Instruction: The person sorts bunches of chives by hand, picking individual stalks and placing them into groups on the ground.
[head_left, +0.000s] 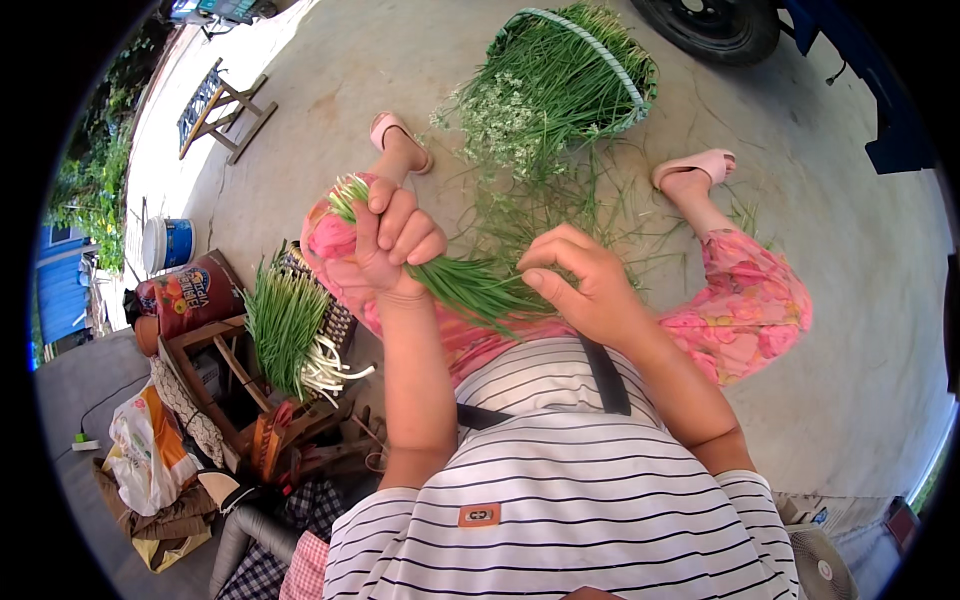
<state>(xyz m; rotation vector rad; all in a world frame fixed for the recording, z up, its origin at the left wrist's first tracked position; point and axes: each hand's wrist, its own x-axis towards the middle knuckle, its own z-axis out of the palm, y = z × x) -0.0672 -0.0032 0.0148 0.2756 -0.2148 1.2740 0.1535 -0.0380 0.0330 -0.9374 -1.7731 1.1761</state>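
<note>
My left hand (401, 232) is closed around a bunch of garlic chives (472, 289), holding it above my lap. The pale cut ends stick out past my thumb and the green leaves fan towards my right hand (589, 281). That hand is beside the leaf tips with thumb and forefinger close together; whether a blade is pinched there is unclear. Beyond my knees stands a handled basket (651, 90) heaped with long chives (559, 75); white chive flowers (506, 112) spill over its near side. A neater pile of chives (289, 330) lies on a woven basket (341, 322) at my left.
Loose chive scraps (540, 210) litter the concrete floor (330, 67) between my feet. To the left are a wooden stool frame (240, 360), a red printed sack (199, 292), a paint bucket (169, 244) and a folding stool (225, 112). A vehicle wheel (716, 30) stands at far right.
</note>
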